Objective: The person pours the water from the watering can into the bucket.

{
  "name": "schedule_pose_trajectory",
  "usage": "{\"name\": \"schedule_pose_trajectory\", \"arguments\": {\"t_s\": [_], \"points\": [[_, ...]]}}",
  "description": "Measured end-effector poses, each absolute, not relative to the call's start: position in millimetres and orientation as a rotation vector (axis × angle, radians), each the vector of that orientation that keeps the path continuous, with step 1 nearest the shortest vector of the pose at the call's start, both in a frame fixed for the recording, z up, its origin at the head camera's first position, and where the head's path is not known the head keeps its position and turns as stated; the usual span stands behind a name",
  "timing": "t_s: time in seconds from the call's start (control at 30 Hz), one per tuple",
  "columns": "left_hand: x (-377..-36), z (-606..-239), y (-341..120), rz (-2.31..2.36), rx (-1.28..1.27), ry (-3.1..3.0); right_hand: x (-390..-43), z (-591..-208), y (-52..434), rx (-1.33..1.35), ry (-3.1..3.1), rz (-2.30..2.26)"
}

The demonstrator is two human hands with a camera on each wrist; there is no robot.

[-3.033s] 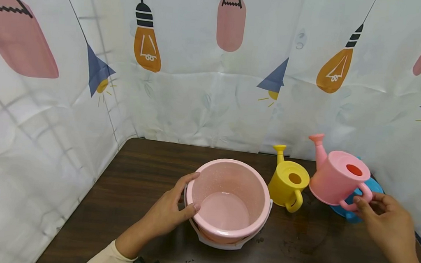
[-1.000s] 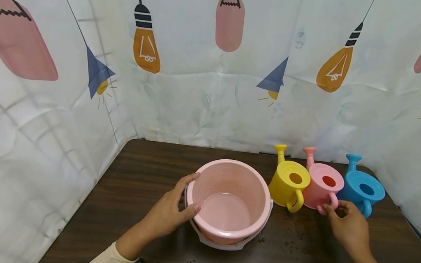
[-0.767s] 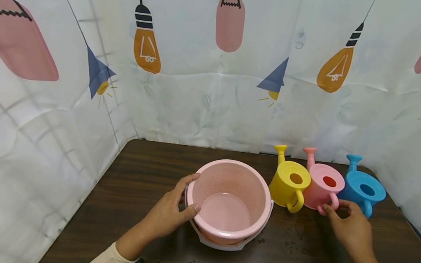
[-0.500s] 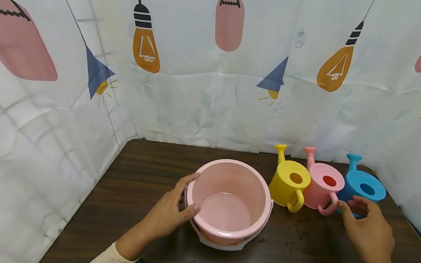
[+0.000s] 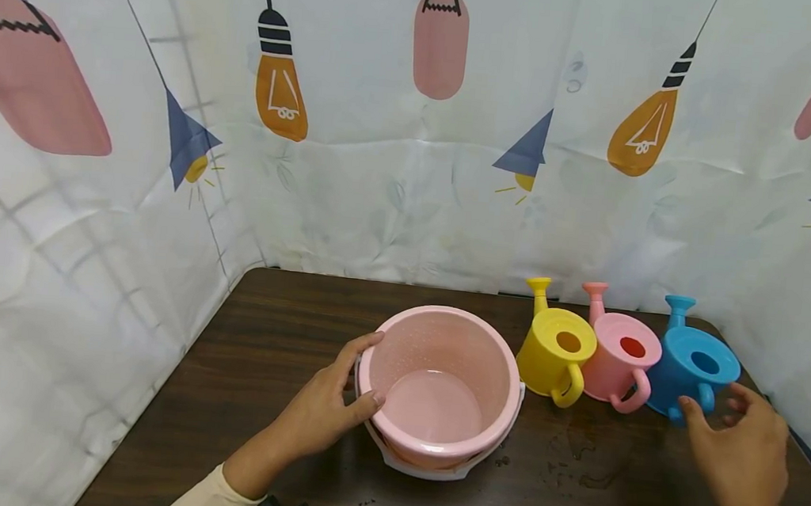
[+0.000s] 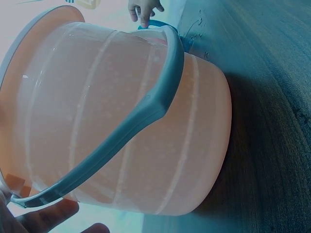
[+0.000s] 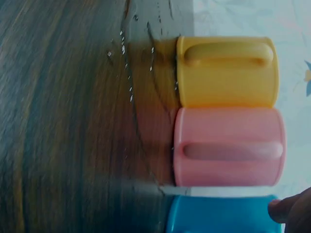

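My left hand (image 5: 325,402) holds the pink bucket (image 5: 433,446) at its left rim, thumb and index fingertips at the edge. In the left wrist view the side of the bucket (image 6: 112,121) and its hanging handle (image 6: 141,114) show, with the fingers low at the left. My right hand (image 5: 743,450) is at the blue watering can (image 5: 682,378), thumb and fingers spread on either side of its handle. In the right wrist view a fingertip (image 7: 279,209) overlaps the top of the blue can (image 7: 218,216). The pink watering can (image 5: 614,365) stands just left of it.
A yellow watering can (image 5: 547,359) stands between the bucket and the pink can, all three in a row near the back edge of the dark wooden table (image 5: 301,308). Wet streaks (image 5: 598,479) lie in front of them. A printed curtain (image 5: 381,203) hangs behind.
The pink watering can was set down between the yellow and blue cans and let go. My right hand then moved right to the blue can. My left hand stayed on the bucket.
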State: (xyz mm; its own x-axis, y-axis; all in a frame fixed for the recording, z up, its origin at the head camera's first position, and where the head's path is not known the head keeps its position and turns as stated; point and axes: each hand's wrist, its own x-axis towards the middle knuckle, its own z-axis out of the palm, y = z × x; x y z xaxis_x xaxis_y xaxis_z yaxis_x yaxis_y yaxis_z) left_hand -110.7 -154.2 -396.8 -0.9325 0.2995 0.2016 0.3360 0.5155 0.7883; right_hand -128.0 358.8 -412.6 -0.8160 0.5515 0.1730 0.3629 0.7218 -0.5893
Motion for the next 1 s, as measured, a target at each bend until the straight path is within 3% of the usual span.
{"name": "schedule_pose_trajectory", "arguments": {"t_s": [0.33,1.0], "points": [[-112,-398,-155,-1.429,-0.563,-2.689,-135,-424,373,-0.580,-2.651,0.830],[-111,-397,-154,-1.436,-0.593,-2.675,-140,-434,381,-0.750,-2.752,0.908]]}}
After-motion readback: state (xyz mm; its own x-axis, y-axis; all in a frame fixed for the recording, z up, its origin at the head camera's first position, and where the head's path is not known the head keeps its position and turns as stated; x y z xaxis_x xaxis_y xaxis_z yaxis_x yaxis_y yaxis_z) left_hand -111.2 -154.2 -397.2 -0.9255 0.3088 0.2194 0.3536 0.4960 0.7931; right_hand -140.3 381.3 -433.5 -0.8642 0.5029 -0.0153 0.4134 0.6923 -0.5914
